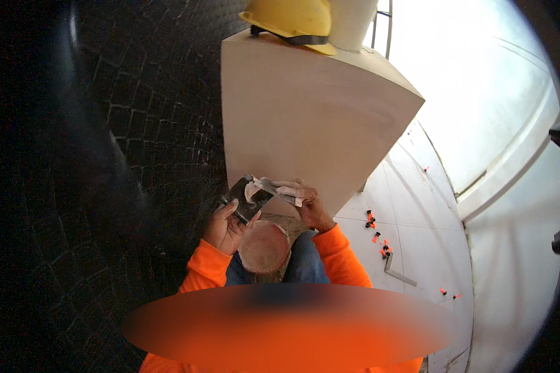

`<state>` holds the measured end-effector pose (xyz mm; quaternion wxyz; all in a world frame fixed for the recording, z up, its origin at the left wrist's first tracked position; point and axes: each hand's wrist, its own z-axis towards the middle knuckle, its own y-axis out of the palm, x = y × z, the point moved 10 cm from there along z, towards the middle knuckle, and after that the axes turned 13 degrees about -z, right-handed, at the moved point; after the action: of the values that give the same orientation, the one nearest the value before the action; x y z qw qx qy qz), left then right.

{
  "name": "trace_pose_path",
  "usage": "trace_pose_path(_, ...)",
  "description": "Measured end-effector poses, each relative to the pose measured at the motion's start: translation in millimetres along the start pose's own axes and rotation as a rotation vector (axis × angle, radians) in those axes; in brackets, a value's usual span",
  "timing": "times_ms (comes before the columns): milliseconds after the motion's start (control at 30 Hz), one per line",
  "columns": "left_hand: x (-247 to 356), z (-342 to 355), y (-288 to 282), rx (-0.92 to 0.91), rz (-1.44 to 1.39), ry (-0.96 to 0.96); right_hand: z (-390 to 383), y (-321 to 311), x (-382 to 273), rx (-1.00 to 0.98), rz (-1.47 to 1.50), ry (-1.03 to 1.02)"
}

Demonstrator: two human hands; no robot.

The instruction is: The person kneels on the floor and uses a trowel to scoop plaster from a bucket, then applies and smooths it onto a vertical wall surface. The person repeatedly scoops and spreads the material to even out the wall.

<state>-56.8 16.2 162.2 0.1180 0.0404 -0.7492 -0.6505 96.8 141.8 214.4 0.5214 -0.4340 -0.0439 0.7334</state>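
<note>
My left hand (225,229) is closed on the edge of a dark flat plate (238,198), tilted in front of me. A lump of white paste (251,190) sticks to its upper right part. My right hand (315,213) grips a putty knife (279,191), its blade reaching left to the paste. Whitish material covers some of the fingers on that hand; whether it is paste or cloth I cannot make out. Below both hands, between my knees, stands a round reddish bucket (264,247) with pale residue inside.
Ahead rises a large beige block (298,112), with a yellow hard hat (295,22) and a pale column (353,25) on top. Dark stone-like paving (143,118) spreads left. On the white tiles (410,205) at right lie several orange-and-black pieces (386,250) and an L-shaped metal square (399,275).
</note>
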Motion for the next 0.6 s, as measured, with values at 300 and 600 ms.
trace_pose_path(300,15,-11,6,-0.041,0.267,-0.027,-21,-18,40,0.176,0.692,0.700)
trace_pose_path(600,40,-10,13,-0.075,0.383,0.084,-38,3,41,0.092,0.651,1.060)
